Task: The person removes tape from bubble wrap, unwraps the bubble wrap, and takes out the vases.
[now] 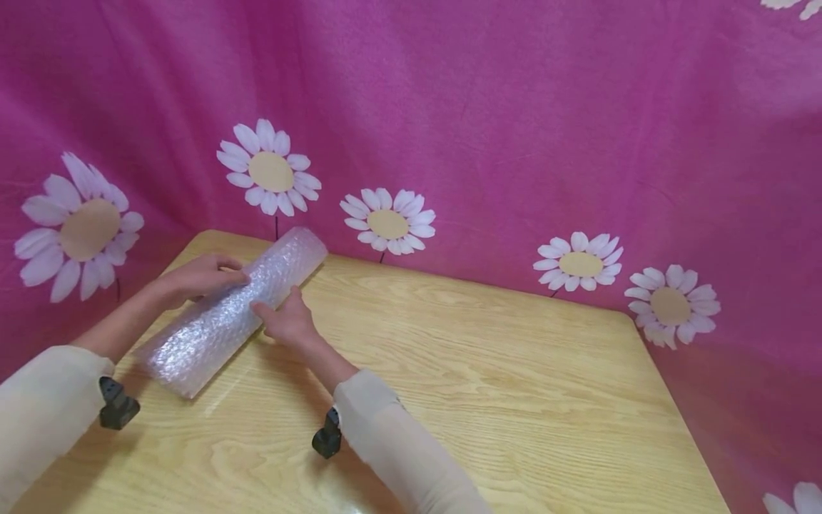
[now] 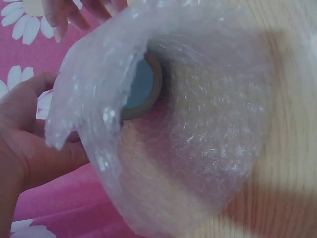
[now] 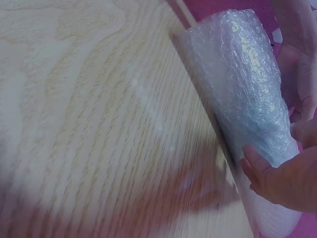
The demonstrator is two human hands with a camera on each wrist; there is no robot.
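A sheet of clear bubble wrap (image 1: 237, 310) lies rolled into a loose tube, slanting across the left part of the table. Looking into its near end in the left wrist view, I see a round object (image 2: 141, 87) with a blue-grey face and a brownish rim; its kind is unclear and the rest is hidden by the wrap. My left hand (image 1: 208, 275) grips the tube from its left side, fingers partly behind the plastic. From the right, my right hand (image 1: 289, 318) holds the tube's middle, thumb on the wrap's surface.
The light wooden table (image 1: 481, 371) extends to the right of the tube. A magenta cloth (image 1: 488, 128) printed with white daisies hangs along its back and sides. Dark camera mounts (image 1: 118, 403) sit at both wrists.
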